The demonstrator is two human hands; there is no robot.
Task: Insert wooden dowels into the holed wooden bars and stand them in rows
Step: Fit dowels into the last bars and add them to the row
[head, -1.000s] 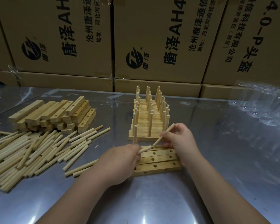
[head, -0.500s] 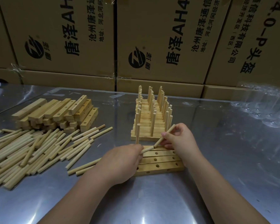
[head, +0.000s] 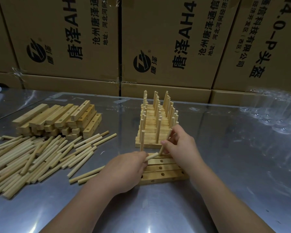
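Tilted steeper than before, the dowel (head: 166, 140) pinched in my right hand (head: 180, 148) points down at the near holed bars (head: 163, 172); my left hand (head: 124, 170) grips a second dowel (head: 152, 156) beside it. Beyond stand the finished rows (head: 158, 118).

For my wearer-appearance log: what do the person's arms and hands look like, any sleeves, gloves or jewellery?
The left hand and right hand are bare: no gloves, rings or watch visible. Left forearm and right forearm are uncovered to the frame's edge, no sleeve or wristband showing.
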